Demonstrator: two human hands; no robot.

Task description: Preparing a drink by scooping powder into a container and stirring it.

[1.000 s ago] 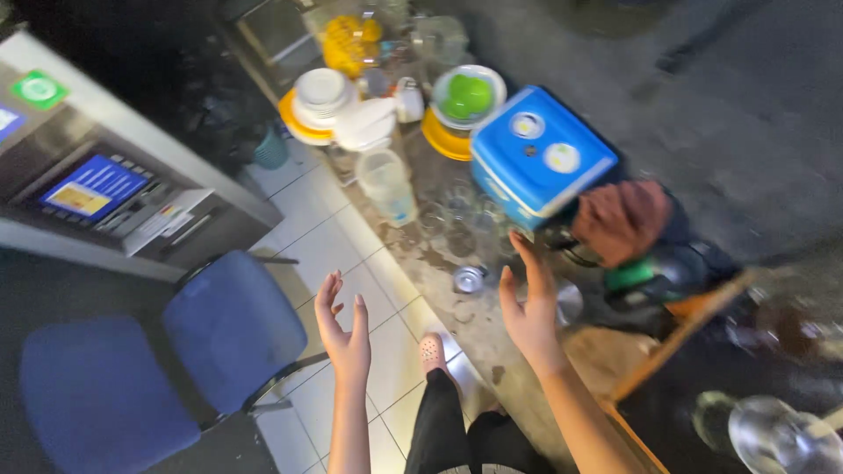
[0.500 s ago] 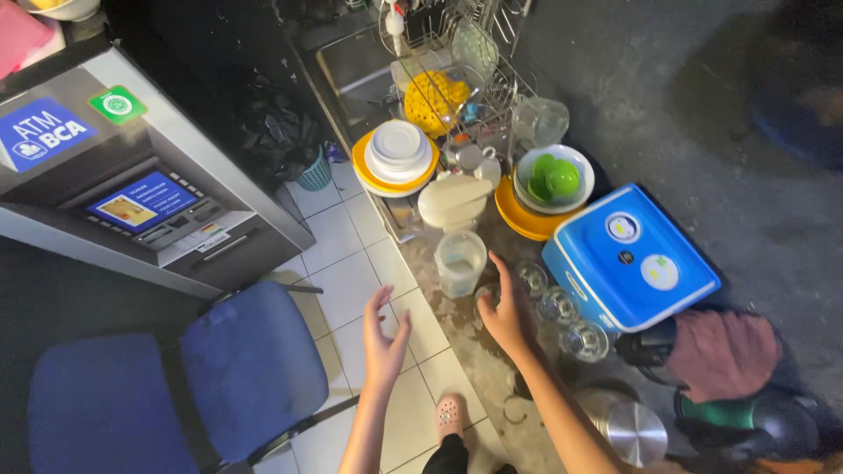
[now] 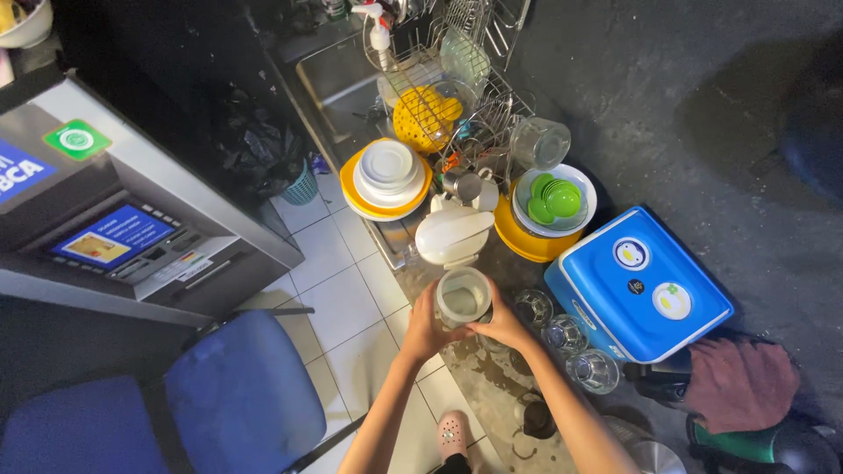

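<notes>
Both hands, left [image 3: 427, 331] and right [image 3: 502, 325], wrap around a clear plastic jug [image 3: 463, 297] at the wet counter's edge [image 3: 492, 377]. Slick walls could slip it onto the drinking glasses [image 3: 562, 333] just beside, or the white jug [image 3: 452, 235] behind.

there is just one camera, worn on the person's head. it looks almost straight down from high up, over the wet counter [image 3: 492, 369], the dish rack [image 3: 465, 96] and the tiled floor [image 3: 338, 294]. both forearms reach in from the bottom edge, fairly close.
</notes>
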